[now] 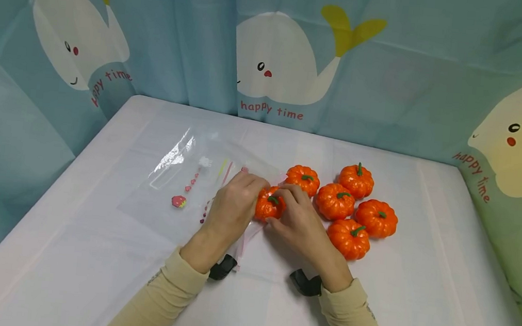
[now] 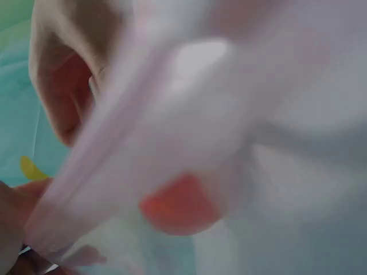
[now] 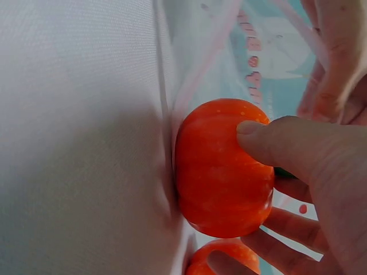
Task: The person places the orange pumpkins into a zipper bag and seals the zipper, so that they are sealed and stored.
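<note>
A small orange toy pumpkin [image 1: 266,207] with a green stem sits between the two hands, at the mouth of a clear zip bag [image 1: 158,187]. The right hand [image 1: 305,228] holds this pumpkin; its thumb [image 3: 275,137] presses the ribbed side in the right wrist view, with the fingers around it. At the bag's pink-edged opening, the left hand [image 1: 234,204] grips the plastic. Blurred bag film [image 2: 275,86] fills much of the left wrist view, and an orange shape shows through it.
Several more orange pumpkins [image 1: 335,201] stand in a cluster right of the right hand. The bag lies flat over the left part of the white-covered table [image 1: 71,250], printed with a strawberry [image 1: 179,201]. A blue whale-print curtain [image 1: 196,48] borders the table behind.
</note>
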Available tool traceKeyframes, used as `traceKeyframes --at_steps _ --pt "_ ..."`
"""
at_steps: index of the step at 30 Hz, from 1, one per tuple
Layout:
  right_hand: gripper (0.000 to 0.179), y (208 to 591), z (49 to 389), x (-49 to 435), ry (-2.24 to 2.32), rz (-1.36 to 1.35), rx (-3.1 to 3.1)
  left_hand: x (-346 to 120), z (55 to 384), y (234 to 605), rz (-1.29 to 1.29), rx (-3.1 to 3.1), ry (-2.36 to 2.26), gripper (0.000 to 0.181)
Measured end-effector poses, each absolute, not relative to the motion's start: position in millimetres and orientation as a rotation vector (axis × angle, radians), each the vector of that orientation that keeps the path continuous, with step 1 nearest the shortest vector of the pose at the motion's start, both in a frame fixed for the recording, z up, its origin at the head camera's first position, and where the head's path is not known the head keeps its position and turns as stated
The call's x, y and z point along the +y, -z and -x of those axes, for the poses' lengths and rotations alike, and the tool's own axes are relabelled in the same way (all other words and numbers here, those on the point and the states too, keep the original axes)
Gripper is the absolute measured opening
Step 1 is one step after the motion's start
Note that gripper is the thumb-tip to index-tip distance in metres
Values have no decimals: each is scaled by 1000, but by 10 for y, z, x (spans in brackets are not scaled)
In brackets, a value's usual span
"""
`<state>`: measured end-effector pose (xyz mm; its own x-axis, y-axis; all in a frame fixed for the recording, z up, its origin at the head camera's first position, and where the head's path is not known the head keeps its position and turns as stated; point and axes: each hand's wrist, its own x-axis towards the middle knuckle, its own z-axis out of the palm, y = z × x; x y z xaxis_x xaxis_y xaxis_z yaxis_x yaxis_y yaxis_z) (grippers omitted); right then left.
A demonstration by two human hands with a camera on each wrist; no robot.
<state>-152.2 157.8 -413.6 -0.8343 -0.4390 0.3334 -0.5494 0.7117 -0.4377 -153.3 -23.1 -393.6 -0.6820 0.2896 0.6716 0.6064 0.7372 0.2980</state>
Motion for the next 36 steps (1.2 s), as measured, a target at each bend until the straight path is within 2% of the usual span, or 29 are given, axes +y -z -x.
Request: traceKeyframes --at_steps 7,14,24,36 --pt "52 4121 1520 1566 -773 -800 -2719 -214 1548 3971 655 -2392 598 28" --pt "51 4127 1514 1556 -773 -798 -2723 -220 1567 3966 628 -2353 564 25" --pt "52 4122 1519 1544 -773 -786 -2718 -199 1534 3977 669 -2503 492 35" --pt "51 4193 1556 1549 -748 -738 -2580 -203 1484 3940 858 -2628 480 43"
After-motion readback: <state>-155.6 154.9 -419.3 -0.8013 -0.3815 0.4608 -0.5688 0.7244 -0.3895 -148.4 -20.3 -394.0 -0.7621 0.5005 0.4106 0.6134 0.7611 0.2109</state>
